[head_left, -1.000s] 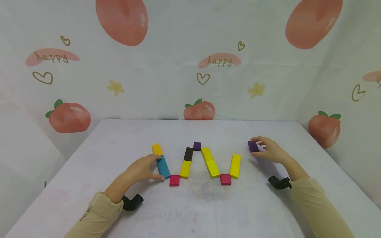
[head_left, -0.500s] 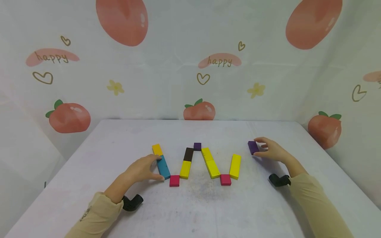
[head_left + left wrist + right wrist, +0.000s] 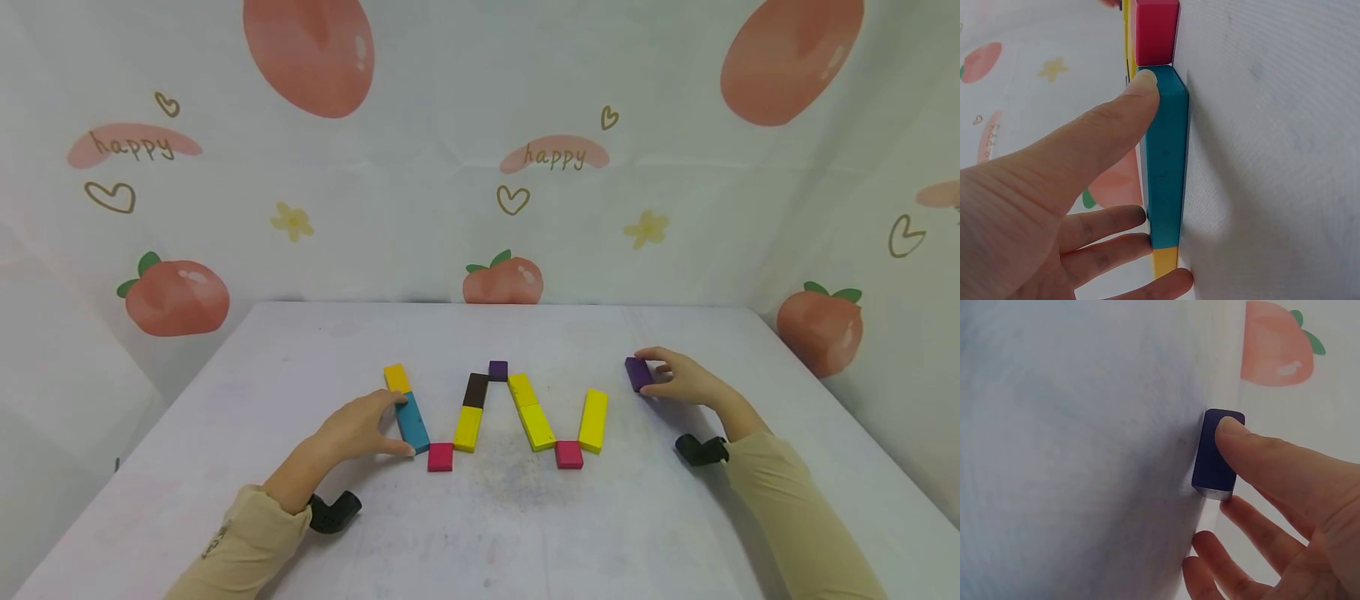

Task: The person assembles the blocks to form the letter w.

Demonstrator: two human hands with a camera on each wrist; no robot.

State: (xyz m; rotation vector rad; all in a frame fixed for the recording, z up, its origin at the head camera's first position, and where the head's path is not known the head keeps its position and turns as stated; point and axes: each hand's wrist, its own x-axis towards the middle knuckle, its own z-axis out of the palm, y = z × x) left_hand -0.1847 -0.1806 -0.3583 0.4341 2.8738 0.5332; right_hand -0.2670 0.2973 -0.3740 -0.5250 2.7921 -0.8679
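My left hand point(image 3: 360, 425) lies against a long blue block point(image 3: 412, 423), its thumb at the near end and its fingertips by the joint with an orange block point(image 3: 395, 377). The left wrist view has the thumb point(image 3: 1124, 106) pressing the blue side while the other fingers are stretched and spread. On the right, my right hand point(image 3: 686, 382) pinches a purple block point(image 3: 637, 374) on the white table. Its thumb point(image 3: 1235, 434) covers part of the block's face in the right wrist view, and the fingertip behind is mostly hidden.
A zigzag of flat blocks continues right of the blue one: a red square point(image 3: 440, 457), yellow and dark brown point(image 3: 476, 390) pieces, a small purple square point(image 3: 498, 371), another red square point(image 3: 569, 455) and a slanted yellow block point(image 3: 593, 421). A printed cloth hangs behind the table.
My right fingers have shifted slightly about the purple block, and the right forearm has moved a little. The left hand and the zigzag of blocks look the same.
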